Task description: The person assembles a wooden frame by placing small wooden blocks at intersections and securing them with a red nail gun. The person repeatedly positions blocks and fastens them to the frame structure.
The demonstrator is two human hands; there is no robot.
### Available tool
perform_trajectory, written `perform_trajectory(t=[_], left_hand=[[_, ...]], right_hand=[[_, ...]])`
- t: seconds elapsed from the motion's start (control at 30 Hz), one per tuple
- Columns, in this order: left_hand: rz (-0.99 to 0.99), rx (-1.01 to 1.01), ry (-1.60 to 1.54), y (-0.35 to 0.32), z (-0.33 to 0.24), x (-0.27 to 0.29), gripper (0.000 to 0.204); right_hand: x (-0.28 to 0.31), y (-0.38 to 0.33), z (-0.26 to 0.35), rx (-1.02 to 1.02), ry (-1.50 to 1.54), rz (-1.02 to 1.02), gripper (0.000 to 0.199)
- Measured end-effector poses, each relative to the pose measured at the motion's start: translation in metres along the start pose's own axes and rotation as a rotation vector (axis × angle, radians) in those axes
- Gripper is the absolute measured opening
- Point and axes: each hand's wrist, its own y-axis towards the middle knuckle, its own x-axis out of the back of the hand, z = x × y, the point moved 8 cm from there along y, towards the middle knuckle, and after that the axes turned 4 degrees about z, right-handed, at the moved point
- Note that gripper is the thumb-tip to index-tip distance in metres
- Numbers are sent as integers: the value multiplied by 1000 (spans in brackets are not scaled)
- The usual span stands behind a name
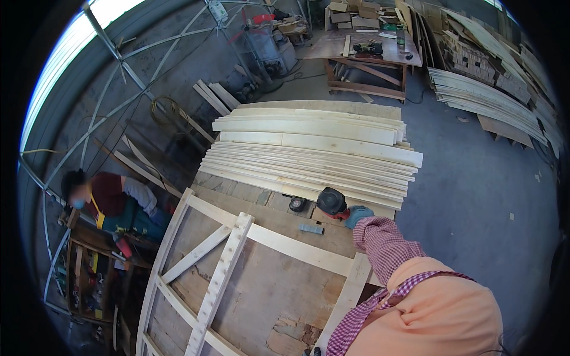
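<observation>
My right hand (358, 216), in a blue glove, is closed at the red end of a black and red power tool (332, 202), whose exact kind I cannot make out. The tool rests at the edge of the stacked wood strips. Just left of it lies a black tape measure (297, 204), and nearer to me a small grey-blue strip (311, 228), perhaps nails or staples. A pale wooden frame (300, 249) with slanted braces covers the worktable's near part. Only dark gloved fingertips of my left hand (312, 352) show at the bottom edge, beside the frame's right rail (344, 302).
Long pale wood strips (314, 139) are stacked across the table's far side. Another person (113, 202) bends over at the left, near a tool shelf (92, 273). A second table (368, 50) stands at the back, and sheets of board (481, 92) lean at the far right.
</observation>
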Motion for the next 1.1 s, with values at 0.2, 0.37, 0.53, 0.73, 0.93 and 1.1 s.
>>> perform_trajectory(t=[0.2, 0.37, 0.53, 0.73, 0.93, 1.1], left_hand=[[25, -3, 2, 7, -1, 7, 77], [41, -8, 7, 13, -5, 8, 77], [53, -2, 8, 15, -6, 7, 77], [59, 1, 4, 15, -5, 8, 77], [61, 6, 2, 13, -3, 7, 77], [63, 16, -6, 12, 1, 6, 77]], right_hand=[[7, 4, 0, -3, -22, 9, 43], [14, 3, 4, 2, -42, -2, 45], [18, 1, 4, 19, -35, 0, 45], [13, 6, -1, -18, -42, 90, 47], [14, -2, 4, 0, -44, 22, 45], [13, -6, 8, 22, -26, 24, 47]])
